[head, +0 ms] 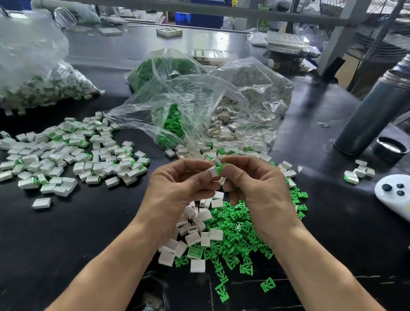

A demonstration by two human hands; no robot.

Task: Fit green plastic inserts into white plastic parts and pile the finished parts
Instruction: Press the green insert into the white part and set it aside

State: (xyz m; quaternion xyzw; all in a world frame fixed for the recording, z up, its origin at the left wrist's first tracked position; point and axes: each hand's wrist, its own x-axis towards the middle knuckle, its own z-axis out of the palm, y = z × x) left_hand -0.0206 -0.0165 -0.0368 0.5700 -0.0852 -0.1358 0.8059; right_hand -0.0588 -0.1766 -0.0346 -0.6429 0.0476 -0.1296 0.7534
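Above the middle of the black bench (56, 247), both hands meet over a heap of loose pieces. The left hand (177, 191) pinches a small white part (212, 171) between thumb and curled fingers, and the right hand (255, 188) pinches a green insert (221, 167) against the open end of that part, so the two pieces touch; each grip is pressed tight on its own piece. How far the insert sits inside the part cannot be told. Directly under the hands lie a mound of green inserts (235, 238) and, just beside it on the left, a cluster of empty white parts (194, 232), the two mixed where they meet. To the left, well apart from the hands, a wide pile of finished parts (67, 157) spreads across the bench, white blocks with green showing at their ends. Behind the hands an open clear plastic bag (193, 101) spills green inserts and white parts toward the person, and a fuller bag (20, 73) of finished pieces sits at the far left. On the right stand a tall dark flask (376, 112) with its cap (389, 152) off beside it, a few white parts (358, 172) near the cap, and a white handheld controller (406, 200) lying near the bench edge.
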